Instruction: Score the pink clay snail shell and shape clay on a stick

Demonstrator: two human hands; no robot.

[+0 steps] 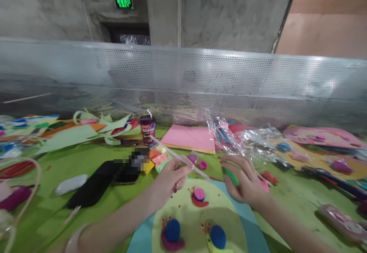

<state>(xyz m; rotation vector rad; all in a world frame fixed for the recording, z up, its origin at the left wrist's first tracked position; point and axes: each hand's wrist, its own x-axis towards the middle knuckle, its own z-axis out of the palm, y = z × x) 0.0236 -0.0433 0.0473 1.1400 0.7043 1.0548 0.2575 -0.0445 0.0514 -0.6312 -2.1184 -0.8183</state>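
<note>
Single head cam, looks forward and down across green table, close above both hands, mesh barrier and concrete wall beyond.

Both forearms come in from the bottom edge and converge toward centre frame, bare, raised a little above the surface. Left hand: wrist bent slightly, palm turned inward, fingers curled, thumb and index pinched shut at the tips. Pale band around the left forearm near the bottom edge. Right hand: back of the hand facing up and toward the camera, fingers curled in a loose grip, knuckles high, thumb tucked under. Hands sit near each other, not touching.
</note>
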